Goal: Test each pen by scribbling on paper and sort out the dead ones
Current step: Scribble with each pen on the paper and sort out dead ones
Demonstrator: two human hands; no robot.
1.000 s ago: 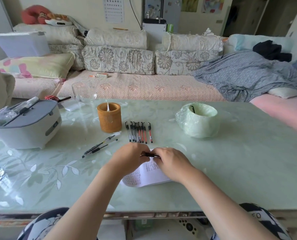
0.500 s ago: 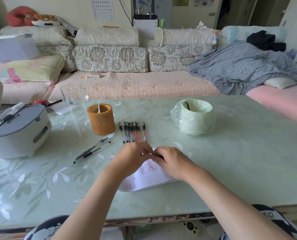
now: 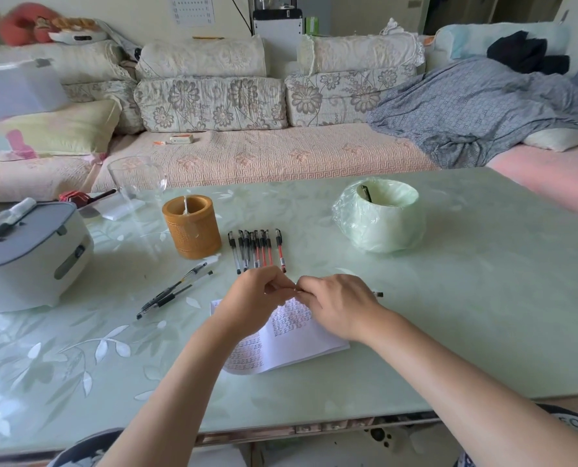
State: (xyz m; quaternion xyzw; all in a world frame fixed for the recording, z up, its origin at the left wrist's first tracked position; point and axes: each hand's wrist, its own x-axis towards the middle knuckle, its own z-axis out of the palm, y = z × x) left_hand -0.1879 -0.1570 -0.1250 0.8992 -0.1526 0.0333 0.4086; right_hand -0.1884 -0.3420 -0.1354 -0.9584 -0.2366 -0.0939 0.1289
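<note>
Sofa (image 3: 213, 106) with floral cushions backs a glossy pale-green tabletop (image 3: 483, 315) printed with leaves. Smaller: a crinkly bag-lined bin (image 3: 378, 224), a cylindrical bamboo holder (image 3: 191, 230), printed paper (image 3: 291, 345), a row of pens (image 3: 257, 251). Above the paper, the fingers of the left hand (image 3: 257, 298) and right hand (image 3: 339, 306) pinch one pen (image 3: 377, 294), its dark end poking past the right hand.

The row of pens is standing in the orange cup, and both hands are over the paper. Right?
No. In the head view the row of pens lies flat on the table, right of the orange cup. The left hand and right hand are over the paper.
</note>
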